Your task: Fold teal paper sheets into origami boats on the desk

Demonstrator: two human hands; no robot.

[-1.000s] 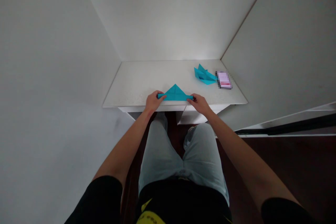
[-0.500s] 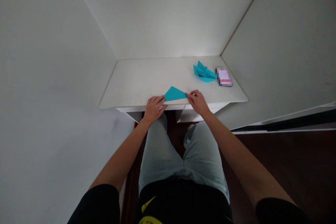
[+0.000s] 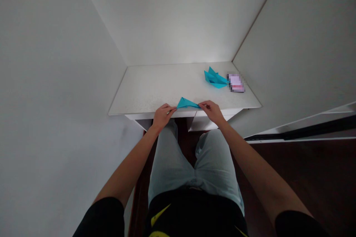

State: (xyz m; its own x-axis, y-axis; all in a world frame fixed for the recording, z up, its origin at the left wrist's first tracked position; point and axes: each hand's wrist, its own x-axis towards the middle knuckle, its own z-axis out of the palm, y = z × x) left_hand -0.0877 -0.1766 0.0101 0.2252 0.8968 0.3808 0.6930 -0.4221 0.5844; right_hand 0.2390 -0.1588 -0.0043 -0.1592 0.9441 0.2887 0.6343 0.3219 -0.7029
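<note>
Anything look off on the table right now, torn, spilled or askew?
Nothing stands out. The left hand and right hand pinch the ends of the blue folded paper at the white table's near edge; no tear shows. A second blue paper piece lies far right beside a blurred item.

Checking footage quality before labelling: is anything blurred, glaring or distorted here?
Head view: the small object beside the far folded figure is pixelated; soft brightness on the wall above the table; blue paper pinched by left hand and right hand looks sharp.
</note>
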